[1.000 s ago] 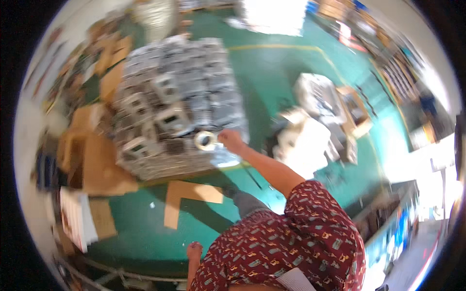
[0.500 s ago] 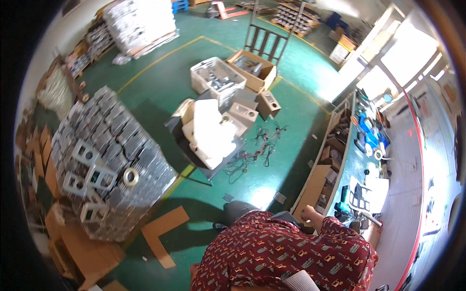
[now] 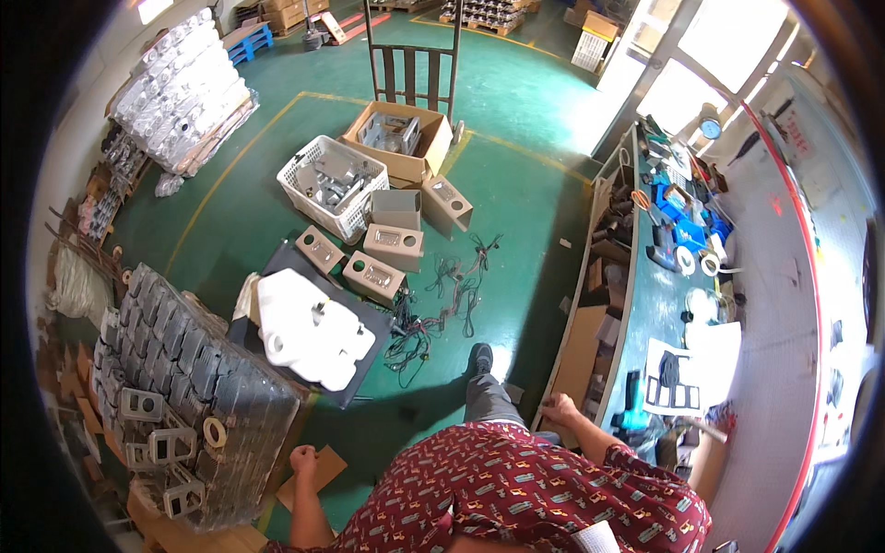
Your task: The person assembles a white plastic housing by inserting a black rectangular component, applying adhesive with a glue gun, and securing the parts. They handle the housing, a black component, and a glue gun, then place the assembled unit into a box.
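My left hand [image 3: 302, 459] hangs at my side with its fingers curled in. It hovers over a flat piece of brown cardboard [image 3: 320, 476] on the floor, and nothing shows in its grip. On the other side, my right hand [image 3: 558, 408] is loosely closed, with no object visible in it. It is beside the lower shelf of the long workbench [image 3: 595, 405]. Ahead to the left, a large white plastic moulding [image 3: 313, 332] lies on a black surface [image 3: 371, 324]. Past it sit several beige metal housings [image 3: 395, 241].
Tangled black cables [image 3: 410, 343] lie on the green floor by the housings. Beyond stand a white crate [image 3: 318, 195] of metal parts, a cardboard box [image 3: 406, 164] and a hand truck [image 3: 415, 78]. At left, a wrapped stack [image 3: 221, 405] carries a tape roll [image 3: 214, 431]. A teal power tool [image 3: 633, 405] rests on the workbench.
My view has turned to the right and moved forward. The left hand has come into sight, and a foot is now stretched ahead. My right hand stays low beside the workbench.
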A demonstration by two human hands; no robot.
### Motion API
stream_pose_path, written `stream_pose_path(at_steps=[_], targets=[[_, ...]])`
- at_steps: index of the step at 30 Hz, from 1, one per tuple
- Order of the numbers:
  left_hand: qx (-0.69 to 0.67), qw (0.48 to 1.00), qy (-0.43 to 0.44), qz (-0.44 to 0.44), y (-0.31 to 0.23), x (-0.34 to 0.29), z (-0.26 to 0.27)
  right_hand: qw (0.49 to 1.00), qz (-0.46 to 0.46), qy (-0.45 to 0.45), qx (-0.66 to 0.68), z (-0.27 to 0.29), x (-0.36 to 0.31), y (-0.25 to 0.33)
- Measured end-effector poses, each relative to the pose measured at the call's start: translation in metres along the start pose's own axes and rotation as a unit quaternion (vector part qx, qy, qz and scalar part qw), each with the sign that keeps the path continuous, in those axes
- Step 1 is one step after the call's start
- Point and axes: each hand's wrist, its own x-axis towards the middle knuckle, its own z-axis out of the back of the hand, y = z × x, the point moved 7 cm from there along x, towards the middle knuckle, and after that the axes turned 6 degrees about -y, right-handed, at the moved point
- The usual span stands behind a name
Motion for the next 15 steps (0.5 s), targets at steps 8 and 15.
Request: stream_pose_path(at_steps=[8, 15], targets=[[0.194, 0.926, 0.193, -0.261, -0.249, -0.101, -0.259, 0.947, -0.165, -0.05, 0.27, 0.141, 0.096, -0.034], [0.105, 0.876, 0.318, -0.347, -0.414, -0.124, -0.393, 0.918, -0.103, -0.153, 0.35, 0.197, 0.135, -0.092]])
